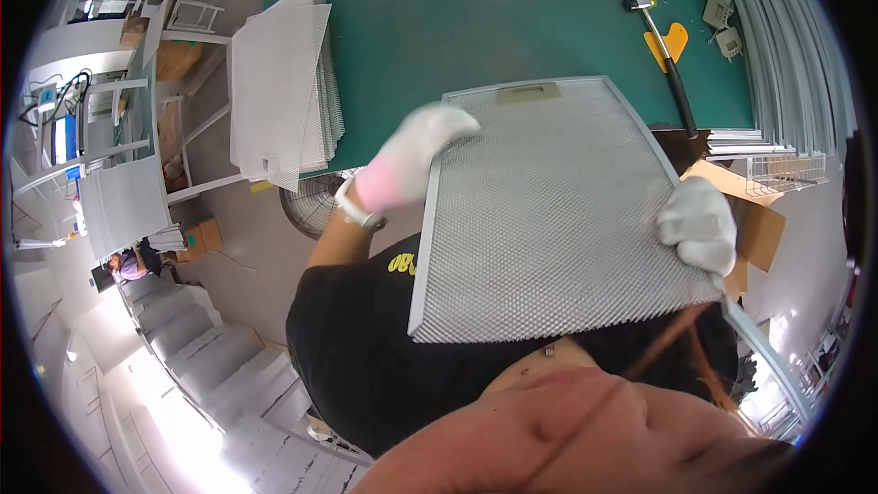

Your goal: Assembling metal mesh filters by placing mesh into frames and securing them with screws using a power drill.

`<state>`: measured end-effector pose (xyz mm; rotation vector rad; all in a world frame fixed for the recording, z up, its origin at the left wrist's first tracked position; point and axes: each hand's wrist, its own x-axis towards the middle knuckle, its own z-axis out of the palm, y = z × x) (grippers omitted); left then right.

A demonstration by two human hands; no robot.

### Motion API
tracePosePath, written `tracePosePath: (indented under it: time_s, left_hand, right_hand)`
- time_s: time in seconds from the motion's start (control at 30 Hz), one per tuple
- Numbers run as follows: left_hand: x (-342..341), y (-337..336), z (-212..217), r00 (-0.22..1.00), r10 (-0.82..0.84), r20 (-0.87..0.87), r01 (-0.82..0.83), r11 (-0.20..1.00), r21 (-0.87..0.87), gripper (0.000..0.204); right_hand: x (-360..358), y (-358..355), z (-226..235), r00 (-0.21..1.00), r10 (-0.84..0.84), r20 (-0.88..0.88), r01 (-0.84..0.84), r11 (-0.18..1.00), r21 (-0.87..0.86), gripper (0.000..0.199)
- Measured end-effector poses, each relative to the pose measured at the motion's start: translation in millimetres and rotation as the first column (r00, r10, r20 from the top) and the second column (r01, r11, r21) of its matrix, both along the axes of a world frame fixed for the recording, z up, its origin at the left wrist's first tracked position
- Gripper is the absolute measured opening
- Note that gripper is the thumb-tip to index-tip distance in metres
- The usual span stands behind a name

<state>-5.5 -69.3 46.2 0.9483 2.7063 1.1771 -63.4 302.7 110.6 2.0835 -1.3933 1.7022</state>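
I have a silver mesh filter panel (549,210) tilted up between me and the bench. A thin metal frame runs along its far and left edges, with a small beige latch plate (528,93) at the far edge. The near edge shows bare mesh. My left hand (416,151), in a white and pink glove and slightly blurred, grips the upper left edge. My right hand (700,224), also gloved, is curled closed at the right edge. Beyond it a pale metal frame strip (768,352) slants away from the mesh toward the lower right.
On the green bench (476,9) lie a mallet (666,64), a yellow scraper (677,41) and several beige latch plates (718,11). Mesh sheets (279,82) are stacked left, metal strips (791,46) right. A floor fan (311,206) and cardboard box (759,233) stand below.
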Motion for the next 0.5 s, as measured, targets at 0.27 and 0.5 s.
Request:
tracePosePath:
  time_s: [0.27,0.5]
  left_hand:
    - [-35,38,86,0.836,0.319,-0.446,0.154,0.645,0.749,0.016]
    - [-52,32,74,0.758,0.467,-0.454,0.017,0.683,0.730,0.012]
  right_hand:
    - [-39,-34,13,0.662,-0.632,0.403,0.711,0.700,-0.069,0.045]
    - [-68,-9,-15,0.473,-0.557,0.683,0.696,0.711,0.098,0.033]
